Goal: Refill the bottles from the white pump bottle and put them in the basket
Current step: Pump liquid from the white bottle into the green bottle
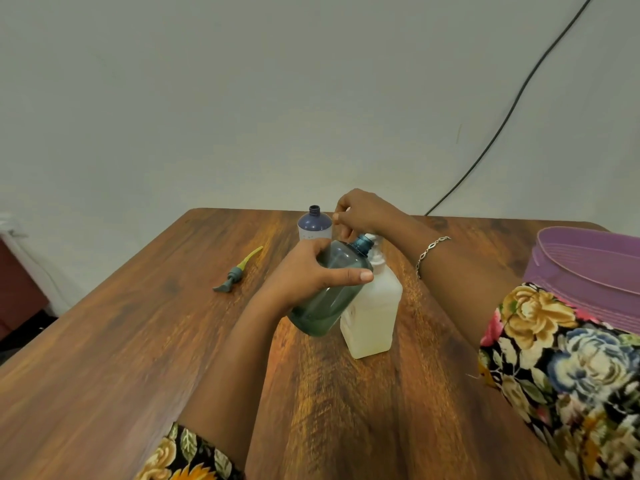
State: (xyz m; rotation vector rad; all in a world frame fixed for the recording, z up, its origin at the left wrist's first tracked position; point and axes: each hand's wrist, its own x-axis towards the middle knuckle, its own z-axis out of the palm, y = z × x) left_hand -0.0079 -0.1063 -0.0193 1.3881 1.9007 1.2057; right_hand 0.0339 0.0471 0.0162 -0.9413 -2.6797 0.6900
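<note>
Beside the white pump bottle, 1 slick, likely light teal bottle is being clasped at its shoulder by the left hand; right hand curled on the pump.

Two open bottles, one white pump bottle, one loose pump, one basket.

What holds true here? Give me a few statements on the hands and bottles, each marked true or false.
1. The left hand grips the teal bottle tilted, neck toward the white pump bottle. True.
2. The purple bottle is capped. False: its neck is open.
3. The loose pump head is screwed onto the purple bottle. False: it lies on the table.
4. The right hand is at the white pump bottle's top. True.
</note>
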